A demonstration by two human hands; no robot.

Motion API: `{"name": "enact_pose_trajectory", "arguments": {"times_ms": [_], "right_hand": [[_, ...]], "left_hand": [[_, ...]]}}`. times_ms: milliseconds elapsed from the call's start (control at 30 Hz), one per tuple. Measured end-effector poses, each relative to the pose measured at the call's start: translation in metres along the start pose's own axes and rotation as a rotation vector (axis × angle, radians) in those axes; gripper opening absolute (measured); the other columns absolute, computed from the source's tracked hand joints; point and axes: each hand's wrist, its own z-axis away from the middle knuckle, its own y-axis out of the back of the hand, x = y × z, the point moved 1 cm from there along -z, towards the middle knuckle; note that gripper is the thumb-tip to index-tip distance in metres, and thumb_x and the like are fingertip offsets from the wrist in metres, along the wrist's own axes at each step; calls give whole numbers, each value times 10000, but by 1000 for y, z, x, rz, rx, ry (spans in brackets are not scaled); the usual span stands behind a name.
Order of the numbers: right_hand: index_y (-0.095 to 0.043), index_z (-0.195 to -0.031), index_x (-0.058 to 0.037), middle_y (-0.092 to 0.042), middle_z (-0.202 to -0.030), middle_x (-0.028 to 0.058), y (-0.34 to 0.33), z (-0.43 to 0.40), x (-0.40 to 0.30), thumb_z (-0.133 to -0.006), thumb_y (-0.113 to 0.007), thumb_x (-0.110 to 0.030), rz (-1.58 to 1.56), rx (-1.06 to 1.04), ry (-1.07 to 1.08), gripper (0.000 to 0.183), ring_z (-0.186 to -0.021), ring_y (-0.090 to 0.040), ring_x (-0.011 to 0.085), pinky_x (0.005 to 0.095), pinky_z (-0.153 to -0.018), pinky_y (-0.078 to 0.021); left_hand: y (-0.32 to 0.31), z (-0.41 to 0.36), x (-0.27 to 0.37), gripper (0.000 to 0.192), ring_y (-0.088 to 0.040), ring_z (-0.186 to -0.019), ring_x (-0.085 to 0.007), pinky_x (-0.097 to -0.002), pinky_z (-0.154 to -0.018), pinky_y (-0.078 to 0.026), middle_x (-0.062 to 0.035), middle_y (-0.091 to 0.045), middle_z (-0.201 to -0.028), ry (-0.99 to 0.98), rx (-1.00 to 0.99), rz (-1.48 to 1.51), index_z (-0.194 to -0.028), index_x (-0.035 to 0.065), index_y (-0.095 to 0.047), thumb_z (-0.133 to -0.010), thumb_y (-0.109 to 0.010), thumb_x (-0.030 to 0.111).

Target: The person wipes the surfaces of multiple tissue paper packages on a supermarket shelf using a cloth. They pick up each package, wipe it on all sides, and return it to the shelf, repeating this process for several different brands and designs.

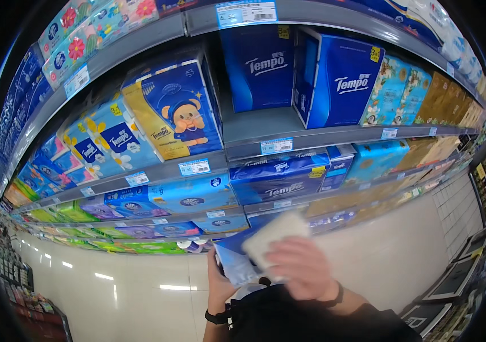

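My left hand (221,278) grips the left side of a blue and pale plastic-wrapped tissue pack (236,260) in front of my body. Beside it, my right hand (300,265) is on a cream-coloured cloth or pad (279,235), its fingers spread over the lower part; motion blurs both. The cream thing overlaps the pack's right side, and whether the two touch cannot be told. Behind them, a blue Tempo tissue multipack (285,175) lies on a lower shelf. Above it stand two blue Tempo packs, one set back (262,72) and one nearer the shelf edge (339,81).
Long grey shelves (243,147) hold tissue packs, with price tags along their edges. A Tempo pack with a bear picture (179,111) stands left of centre. Pale glossy floor (140,290) lies below. Dark-framed displays (452,282) stand at the right, and more goods (33,303) at the lower left.
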Motion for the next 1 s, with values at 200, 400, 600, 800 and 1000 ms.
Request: {"name": "enact_pose_trajectory", "arguments": {"times_ms": [200, 400, 600, 800, 1000], "right_hand": [[-751, -942, -62, -729, -1088, 100, -17, 23, 15, -752, -555, 10, 4, -104, -59, 283, -1129, -665, 257, 449, -1026, -480], [-729, -1077, -81, -695, -1196, 117, -22, 17, 32, -803, -542, 19, 5, -80, -218, 347, -1192, -631, 268, 470, -1067, -446], [-723, -1048, -76, -704, -1160, 113, -22, 7, 31, -787, -556, 39, 2, -134, -147, 330, -1188, -631, 277, 487, -1086, -424], [-704, -1024, -17, -722, -1102, 138, 57, 15, 77, -777, -517, 65, 324, 152, -399, 319, -1125, -664, 314, 447, -1033, -465], [-704, -945, 15, -726, -1089, 170, 75, 19, 69, -735, -498, 96, -270, 237, -603, 306, -1006, -699, 287, 352, -898, -528]], "left_hand": [[3, -2, -2, 1183, -477, -1304, -285, -419, -1082, -399, -175, -444, -1399, -8, 54, -15, -1467, -5, -260, -542, -969, 197], [5, -11, 11, 1121, -502, -1281, -305, -405, -1077, -413, -205, -464, -1384, -154, -5, -423, -1442, -23, -302, -560, -960, 192], [-13, -25, 25, 1142, -546, -1196, -285, -400, -1014, -463, -191, -507, -1327, 67, 26, -141, -1425, -20, -328, -520, -990, 192], [1, -41, 13, 917, -585, -1136, -248, -375, -978, -488, -144, -580, -1251, 117, 22, 178, -1350, -25, -443, -579, -933, 53], [-3, -64, 33, 701, -596, -1158, -293, -391, -993, -480, -136, -602, -1267, 72, 125, 689, -1349, -12, -488, -695, -736, -62]]}}
